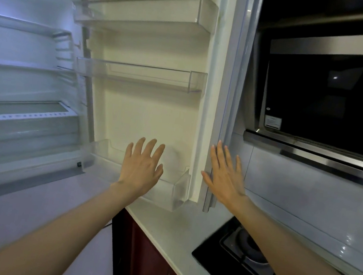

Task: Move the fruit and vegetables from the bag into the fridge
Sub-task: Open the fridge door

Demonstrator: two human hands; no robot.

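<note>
Reaching toward the open fridge door [156, 111] at frame centre, the left hand [142, 166] and right hand [226, 177] are spread wide and hold nothing. Neither bag nor produce is in view. The door bins [138, 74] and the shelves [23, 65] at left appear empty. The door could swing against the range hood [331, 99] at right if pushed.

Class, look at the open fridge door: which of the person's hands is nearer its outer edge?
Right. The right hand lies against the door's outer edge, fingers spread. The left hand is spread in front of the lowest door bin, further inward.
</note>
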